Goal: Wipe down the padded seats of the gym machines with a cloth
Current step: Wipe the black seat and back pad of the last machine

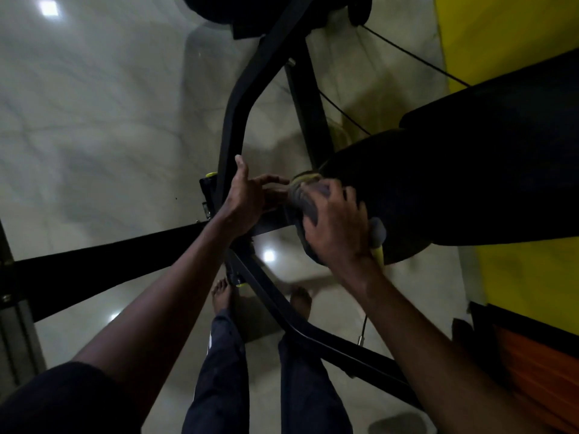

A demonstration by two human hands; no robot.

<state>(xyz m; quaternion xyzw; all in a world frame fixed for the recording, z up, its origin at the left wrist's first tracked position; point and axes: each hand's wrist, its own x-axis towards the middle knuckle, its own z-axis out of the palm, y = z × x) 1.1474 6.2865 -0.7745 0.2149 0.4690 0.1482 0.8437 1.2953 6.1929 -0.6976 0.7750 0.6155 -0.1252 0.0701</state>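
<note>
A black padded seat [438,192] of a gym machine fills the right middle of the head view. My right hand [336,227] presses a grey cloth [305,200] with a yellow edge against the seat's near left end, fingers spread over the cloth. My left hand [247,198] sits just left of it, thumb up against the black curved frame bar [233,120], its fingers reaching toward the cloth's left end. Whether the left fingers touch the cloth is hard to tell in the dim light.
Black frame tubes [103,264] cross below my arms, one curving between my bare feet [222,294]. A thin cable [416,56] runs at the upper right. Yellow wall panels [507,29] stand on the right. Another dark pad [238,9] is at the top. The floor [94,120] is glossy pale tile.
</note>
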